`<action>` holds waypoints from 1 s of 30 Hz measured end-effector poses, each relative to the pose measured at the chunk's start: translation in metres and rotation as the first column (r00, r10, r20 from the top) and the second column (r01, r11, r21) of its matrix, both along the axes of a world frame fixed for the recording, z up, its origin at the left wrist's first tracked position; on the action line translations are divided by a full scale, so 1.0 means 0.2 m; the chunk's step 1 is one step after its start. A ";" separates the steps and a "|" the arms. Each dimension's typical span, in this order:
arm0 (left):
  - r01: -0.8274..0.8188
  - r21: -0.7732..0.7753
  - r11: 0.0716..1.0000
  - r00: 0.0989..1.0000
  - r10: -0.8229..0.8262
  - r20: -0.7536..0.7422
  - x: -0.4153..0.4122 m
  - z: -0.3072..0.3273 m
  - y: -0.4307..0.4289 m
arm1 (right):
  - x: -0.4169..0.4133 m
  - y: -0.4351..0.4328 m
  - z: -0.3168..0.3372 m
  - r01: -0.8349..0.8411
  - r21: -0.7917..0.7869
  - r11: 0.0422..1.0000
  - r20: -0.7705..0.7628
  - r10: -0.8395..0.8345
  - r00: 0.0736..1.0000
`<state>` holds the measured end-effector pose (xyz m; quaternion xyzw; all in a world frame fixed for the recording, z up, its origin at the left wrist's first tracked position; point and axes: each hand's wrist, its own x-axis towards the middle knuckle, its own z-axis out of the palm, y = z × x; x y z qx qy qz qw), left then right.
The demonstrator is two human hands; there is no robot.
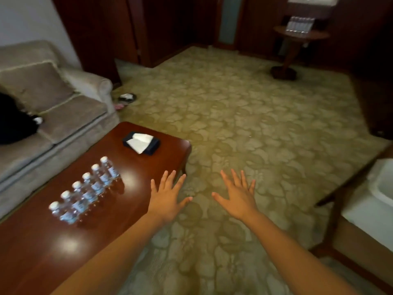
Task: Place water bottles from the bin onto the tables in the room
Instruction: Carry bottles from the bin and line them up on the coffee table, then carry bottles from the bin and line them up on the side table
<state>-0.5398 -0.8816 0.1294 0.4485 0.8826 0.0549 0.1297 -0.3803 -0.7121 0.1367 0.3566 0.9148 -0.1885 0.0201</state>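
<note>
both hands are out front with fingers spread, holding nothing: left hand (168,199) over the tabletop's (42,252) right edge, right hand (238,199) over the carpet (255,103). the water bottles (85,192), six of them, stand upright in a tight row on the tabletop, off to the left of the hands, so the left one's nearer. the row runs diagonally from near-left to far-right, pointing at the tissue box (141,143) beyond it. more bottles (299,24) sit on the round table (301,36) way across the room. a white tub (382,179) pokes in at the right edge, nearer the right hand. probably the bin, but i can't tell what's in it. i'd guess the next reach goes there.
</note>
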 end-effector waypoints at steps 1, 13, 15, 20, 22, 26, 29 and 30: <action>0.035 -0.004 0.999 0.999 -0.035 -0.005 0.05 0.01 0.07 | 0.08 0.04 0.01 0.039 0.005 0.999 0.000 -0.039 0.999; 0.334 0.051 0.941 0.942 -0.332 -0.042 0.92 0.07 0.98 | 1.11 0.61 0.11 0.316 0.045 0.948 -0.016 -0.316 0.949; 0.369 0.051 0.928 0.929 -0.368 -0.039 1.08 0.07 1.11 | 1.28 0.71 0.12 0.348 0.040 0.937 -0.014 -0.348 0.937; 0.438 0.055 0.897 0.899 -0.437 -0.035 1.43 0.07 1.40 | 1.68 0.91 0.13 0.405 0.069 0.912 -0.008 -0.405 0.914; 0.473 0.053 0.879 0.881 -0.472 -0.030 1.55 0.07 1.50 | 1.81 0.98 0.13 0.432 0.070 0.899 -0.006 -0.433 0.901; 0.554 0.041 0.832 0.833 -0.553 -0.038 1.73 0.09 1.70 | 2.02 1.10 0.12 0.496 0.072 0.865 -0.014 -0.497 0.868; 0.617 0.037 0.786 0.787 -0.615 -0.058 1.83 0.09 1.86 | 2.14 1.20 0.10 0.557 0.057 0.829 -0.030 -0.556 0.830; 0.635 0.028 0.772 0.772 -0.633 -0.058 1.85 0.08 1.92 | 2.17 1.23 0.09 0.578 0.053 0.814 -0.036 -0.577 0.816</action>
